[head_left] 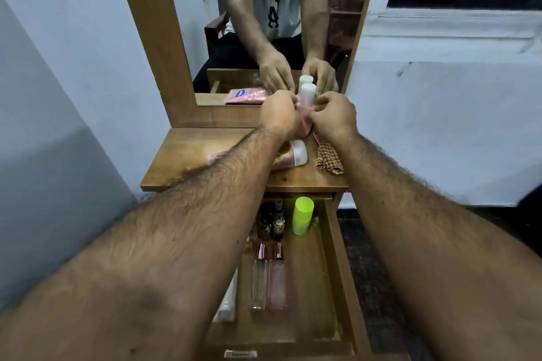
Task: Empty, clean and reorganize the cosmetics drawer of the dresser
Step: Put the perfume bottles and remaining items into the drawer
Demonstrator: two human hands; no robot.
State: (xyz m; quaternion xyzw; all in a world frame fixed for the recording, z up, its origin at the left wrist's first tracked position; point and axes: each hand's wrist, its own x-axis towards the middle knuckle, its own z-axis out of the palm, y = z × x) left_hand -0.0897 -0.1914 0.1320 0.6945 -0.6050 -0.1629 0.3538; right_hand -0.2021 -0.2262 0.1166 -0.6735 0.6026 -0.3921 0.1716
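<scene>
I set the pink bottle (305,110) upright at the back edge of the dresser top (187,155), against the mirror, steadying it low so it won't tip; it stands between my left hand (280,114) and right hand (333,114), both pinching it

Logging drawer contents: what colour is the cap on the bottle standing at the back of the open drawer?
Bright yellow-green cap, seen best in the head view, the only one.
</scene>
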